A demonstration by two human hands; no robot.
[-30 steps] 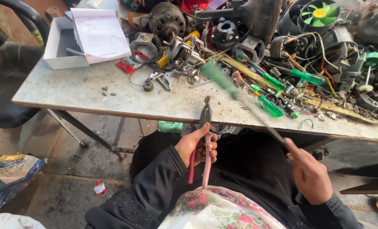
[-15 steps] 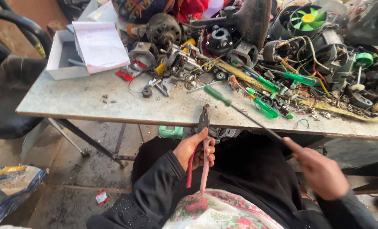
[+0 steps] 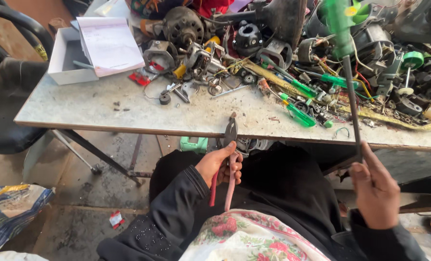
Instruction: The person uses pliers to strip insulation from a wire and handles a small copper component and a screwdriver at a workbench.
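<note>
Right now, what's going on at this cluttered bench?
A person sits at a worn table piled with motor parts and tools. The left hand grips red-handled pliers by the handles, nose pointing at the table edge. The right hand holds a long screwdriver by its shaft tip, green handle raised over the parts. A white box with papers sits at the far left.

One pair of pliers [image 3: 229,145], one long screwdriver [image 3: 347,63] (green-handled), one white box [image 3: 63,60].
</note>
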